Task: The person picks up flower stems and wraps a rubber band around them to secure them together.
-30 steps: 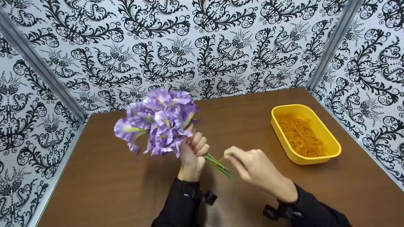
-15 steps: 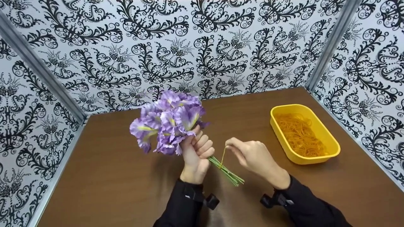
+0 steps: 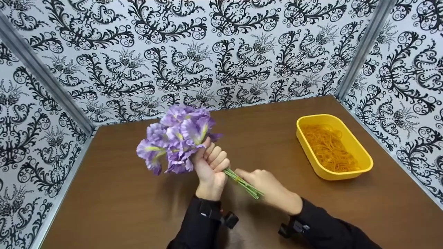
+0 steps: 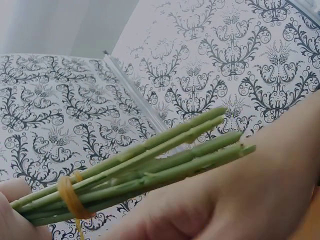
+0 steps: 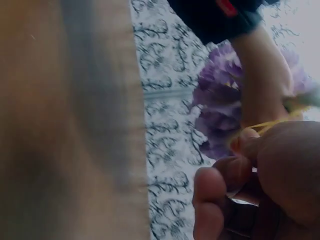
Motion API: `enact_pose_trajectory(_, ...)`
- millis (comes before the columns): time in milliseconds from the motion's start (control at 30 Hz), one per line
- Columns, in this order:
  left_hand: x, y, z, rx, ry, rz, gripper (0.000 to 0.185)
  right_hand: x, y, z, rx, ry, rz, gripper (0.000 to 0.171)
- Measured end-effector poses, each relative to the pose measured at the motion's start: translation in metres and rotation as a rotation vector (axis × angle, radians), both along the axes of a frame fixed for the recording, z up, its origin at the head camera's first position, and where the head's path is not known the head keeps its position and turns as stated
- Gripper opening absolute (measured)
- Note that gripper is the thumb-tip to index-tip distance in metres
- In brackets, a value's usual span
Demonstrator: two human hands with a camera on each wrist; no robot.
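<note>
Both hands are bare, black long sleeves [image 3: 197, 228] run to the wrists, and a small black camera mount [image 3: 228, 218] is strapped at each wrist.

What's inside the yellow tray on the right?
The yellow tray holds a heap of orange rubber bands, piled loosely. They cover its floor, so anything beneath them cannot be seen.

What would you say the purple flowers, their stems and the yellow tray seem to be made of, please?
Flowers: probably fabric; matte, crinkled purple petals.
Stems: likely plastic; uniformly pale green, smooth, bluntly cut ends, bound by a rubber band.
Tray: apparently plastic; glossy, evenly yellow, rounded moulded rim.
</note>
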State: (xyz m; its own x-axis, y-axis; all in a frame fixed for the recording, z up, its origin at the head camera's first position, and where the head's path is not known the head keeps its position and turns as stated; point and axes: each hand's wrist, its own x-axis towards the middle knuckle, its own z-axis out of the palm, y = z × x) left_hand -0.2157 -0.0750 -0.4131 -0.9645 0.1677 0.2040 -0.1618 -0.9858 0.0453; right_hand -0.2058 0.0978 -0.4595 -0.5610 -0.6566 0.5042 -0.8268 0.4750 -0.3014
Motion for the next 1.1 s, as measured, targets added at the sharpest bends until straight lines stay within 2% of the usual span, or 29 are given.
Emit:
enact_pose_trajectory(67, 0.000, -0.003, 0.001, 0.023, 0.007, 0.027, 0.051, 0.007, -0.007, -0.005, -0.045, -0.016, 0.026, 0.010)
enact_pose_trajectory(167, -0.001, -0.007, 0.001, 0.072, 0.046, 0.068, 0.051, 0.015, -0.019, -0.011, -0.115, 0.065, 0.061, 0.006)
enact_pose_trajectory(267, -0.001, -0.011, 0.001, 0.120, 0.097, 0.101, 0.052, 0.023, -0.026, -0.013, -0.138, 0.132, 0.061, 0.006)
enact_pose_trajectory(300, -0.001, -0.011, 0.001, 0.132, 0.109, 0.111, 0.053, 0.026, -0.027, -0.013, -0.136, 0.124, 0.059, 0.006)
enact_pose_trajectory(467, -0.001, -0.011, 0.002, 0.151, 0.145, 0.144, 0.053, 0.042, -0.028, -0.002, -0.106, -0.059, 0.034, 0.009)
enact_pose_trajectory(567, -0.001, -0.011, 0.003, 0.145, 0.150, 0.171, 0.054, 0.049, -0.026, 0.007, -0.069, -0.090, 0.016, 0.010)
enact_pose_trajectory(667, -0.001, -0.013, 0.004, 0.145, 0.157, 0.201, 0.054, 0.054, -0.023, 0.014, -0.047, -0.050, -0.003, 0.009)
enact_pose_trajectory(867, -0.001, -0.013, 0.004, 0.130, 0.154, 0.247, 0.051, 0.060, -0.018, 0.024, -0.029, 0.086, -0.051, 0.010)
enact_pose_trajectory(1100, 0.000, -0.012, 0.003, 0.047, 0.121, 0.331, 0.048, 0.064, -0.014, 0.033, -0.033, 0.142, -0.077, 0.013)
